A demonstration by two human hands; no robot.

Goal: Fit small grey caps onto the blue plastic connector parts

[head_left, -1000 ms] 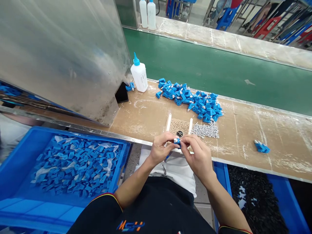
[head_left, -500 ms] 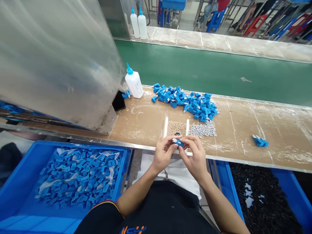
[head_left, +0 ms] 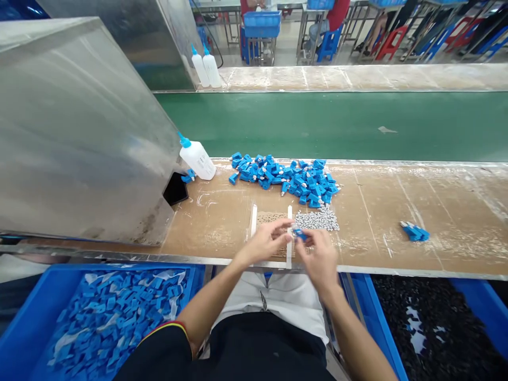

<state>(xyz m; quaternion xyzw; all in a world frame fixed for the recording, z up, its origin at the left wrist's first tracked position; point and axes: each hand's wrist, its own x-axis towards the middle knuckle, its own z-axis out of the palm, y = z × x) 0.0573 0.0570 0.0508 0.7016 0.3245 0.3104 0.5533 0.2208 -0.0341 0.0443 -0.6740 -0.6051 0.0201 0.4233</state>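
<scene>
My right hand [head_left: 318,256] pinches a small blue plastic part [head_left: 300,234] with a whitish tip over the front of the workbench. My left hand [head_left: 268,242] is just left of that part, its thumb and forefinger apart near the whitish end; slight blur hides whether they touch it. Under and beside the hands lies a perforated brown patch [head_left: 272,217] between two white strips [head_left: 289,246]. Small grey pieces [head_left: 317,218] are spread right of it. Behind them is a heap of blue parts [head_left: 286,177] with whitish tips.
A white bottle [head_left: 198,160] leans by a metal housing [head_left: 87,137], near a black object [head_left: 175,189]. A few blue parts [head_left: 415,232] lie to the right. Blue bins hold blue pieces [head_left: 119,317] at left, black pieces [head_left: 448,328] at right. A green belt [head_left: 317,124] runs behind.
The view has tilted up and shifted. My left fingers have loosened around the blue part, which my right hand holds a little further right, over the right white strip.
</scene>
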